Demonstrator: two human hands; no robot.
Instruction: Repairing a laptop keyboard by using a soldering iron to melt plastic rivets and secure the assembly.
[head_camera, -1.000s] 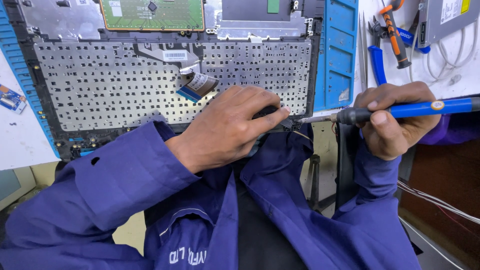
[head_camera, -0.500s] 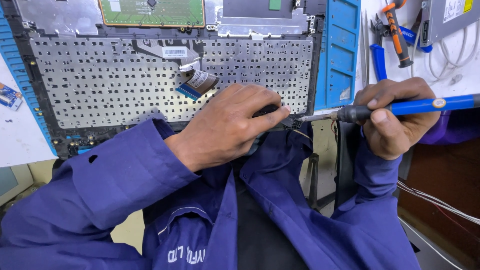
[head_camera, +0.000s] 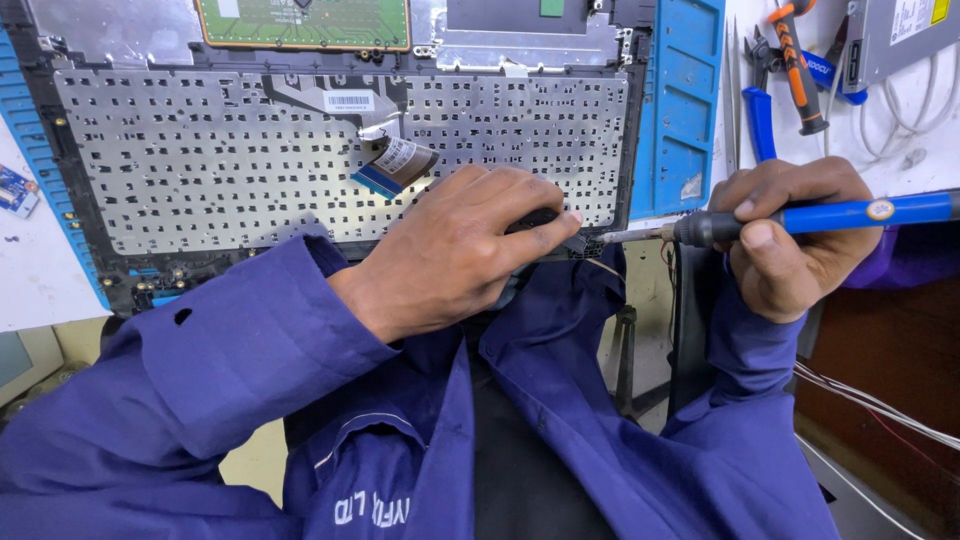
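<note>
On my bench, a blue mat (head_camera: 683, 110) lies just right of the casing, with tweezers (head_camera: 731, 100), blue-handled pliers (head_camera: 760, 110) and an orange-handled tool (head_camera: 800, 70) beside it on the white top. A grey drive (head_camera: 895, 35) sits at the far right above white cables (head_camera: 890, 115). A small blue board (head_camera: 15, 190) rests at the left edge.

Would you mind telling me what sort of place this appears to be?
Most likely an electronics repair bench. An opened laptop base with its perforated metal keyboard backing lies on a blue work mat, the right hand holds a blue-handled soldering iron, and orange-handled pliers lie nearby.
</note>
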